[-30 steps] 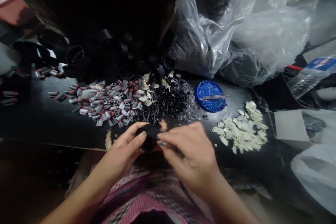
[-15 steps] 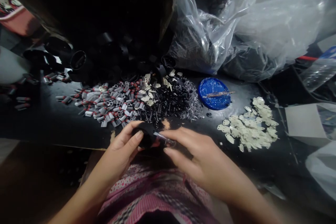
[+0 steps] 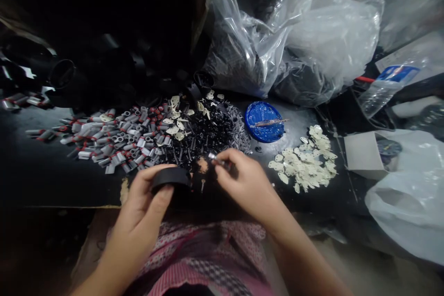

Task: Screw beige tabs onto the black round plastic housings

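My left hand point(image 3: 145, 203) is closed around a round, black plastic ring-shaped part point(image 3: 172, 176), thumb in front and fingers behind. Just to the right, my right hand point(image 3: 248, 182) pinches a small dark piece with a shiny pale tip point(image 3: 212, 156); its kind is not clear, and the fingers cover most of it. Beyond both hands lie a heap of grey tubular pieces with red ends point(image 3: 121, 138), black springs and small parts point(image 3: 187, 148), and slim grey pieces point(image 3: 239, 129). A few cream flat plates point(image 3: 178, 125) rest among them.
A blue lid point(image 3: 265, 136) bears a glossy smear and a thin stick. Right of it spreads a pile of cream plates point(image 3: 305, 162). Clear plastic bags point(image 3: 243, 55) stand behind; a white box point(image 3: 364, 155) and a plastic bottle point(image 3: 391, 78) are at right. Large black parts point(image 3: 64, 74) sit at left.
My right hand has drawn the small piece away from the black part, forward over the springs. My left hand has turned the black part and shifted left in view, as has the whole scene.
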A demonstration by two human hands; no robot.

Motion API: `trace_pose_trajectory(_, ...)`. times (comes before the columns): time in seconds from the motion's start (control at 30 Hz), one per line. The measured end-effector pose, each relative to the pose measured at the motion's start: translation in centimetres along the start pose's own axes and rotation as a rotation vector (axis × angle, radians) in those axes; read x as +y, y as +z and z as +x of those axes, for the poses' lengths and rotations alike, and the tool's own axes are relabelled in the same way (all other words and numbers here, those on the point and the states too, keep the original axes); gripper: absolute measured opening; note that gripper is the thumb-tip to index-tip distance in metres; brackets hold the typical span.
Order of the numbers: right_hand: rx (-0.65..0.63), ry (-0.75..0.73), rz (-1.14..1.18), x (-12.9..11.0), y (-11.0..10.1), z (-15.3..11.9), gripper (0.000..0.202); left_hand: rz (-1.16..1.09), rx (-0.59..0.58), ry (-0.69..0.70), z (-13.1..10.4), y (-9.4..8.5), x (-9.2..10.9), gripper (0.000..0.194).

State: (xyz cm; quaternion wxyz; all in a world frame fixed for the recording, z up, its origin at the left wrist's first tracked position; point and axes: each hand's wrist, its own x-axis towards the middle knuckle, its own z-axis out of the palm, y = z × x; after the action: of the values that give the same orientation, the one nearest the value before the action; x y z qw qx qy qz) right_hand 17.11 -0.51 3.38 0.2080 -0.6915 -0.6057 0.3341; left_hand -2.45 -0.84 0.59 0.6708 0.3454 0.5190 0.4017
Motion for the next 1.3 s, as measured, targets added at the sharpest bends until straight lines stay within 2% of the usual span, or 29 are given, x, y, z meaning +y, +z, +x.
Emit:
trace_pose_trajectory(0.03, 0.094, -0.014, -0.192, 0.3, 0.4, 0.7, 0.008, 0.009, -0.009, -0.031, 0.1, 0.4, -0.2, 0.022)
trace_pose_trajectory(0.1, 0.171, -0.056, -0.468, 0.8, 1.0, 2.0, 0.010, 0.054, -0.046, -0.033, 0.4, 0.9, -0.7, 0.025)
trace_pose_trajectory(0.23, 0.189, -0.156, -0.679, 1.1, 1.4, 3.1, 0.015, -0.018, -0.079, -0.084, 0.8, 0.9, -1.2, 0.025)
trace_pose_trajectory(0.33, 0.159, -0.174, -0.604, 0.7, 1.1, 2.5, 0.012, -0.126, -0.065, -0.099, 1.1, 1.0, -1.0, 0.020)
trace_pose_trajectory(0.47, 0.119, -0.197, -0.144, -0.2, 1.1, 0.9, 0.007, -0.368, -0.130, -0.252, 1.5, 1.9, -0.1, 0.016)
trace_pose_trajectory(0.57, 0.119, -0.227, 0.000, -0.8, 1.4, -0.1, 0.005, -0.422, -0.145, -0.275, 1.5, 2.2, 0.0, 0.016)
trace_pose_trajectory(0.67, 0.145, -0.244, -0.016, -1.1, 1.7, -0.5, 0.003, -0.339, -0.074, -0.148, 1.2, 1.9, -0.4, 0.016)
trace_pose_trajectory(0.73, 0.152, -0.254, -0.019, -1.1, 1.7, -0.6, 0.003, -0.289, -0.077, -0.100, 1.0, 1.6, -0.7, 0.018)
trace_pose_trajectory(0.93, 0.221, -0.334, 0.026, -1.4, 1.6, -1.0, 0.006, -0.351, -0.124, -0.153, 0.9, 1.5, -0.6, 0.024)
trace_pose_trajectory(1.03, 0.268, -0.410, -0.078, -1.4, 1.8, -1.0, 0.009, -0.321, -0.195, -0.190, 0.7, 1.5, -0.9, 0.031)
trace_pose_trajectory(1.2, 0.276, -0.463, -0.208, -1.3, 1.9, -0.8, 0.012, -0.301, -0.285, -0.147, 0.7, 1.6, -1.1, 0.022)
trace_pose_trajectory(1.3, 0.233, -0.471, -0.258, -1.5, 1.6, -0.8, 0.014, -0.227, -0.272, -0.121, 0.9, 1.7, -0.6, 0.021)
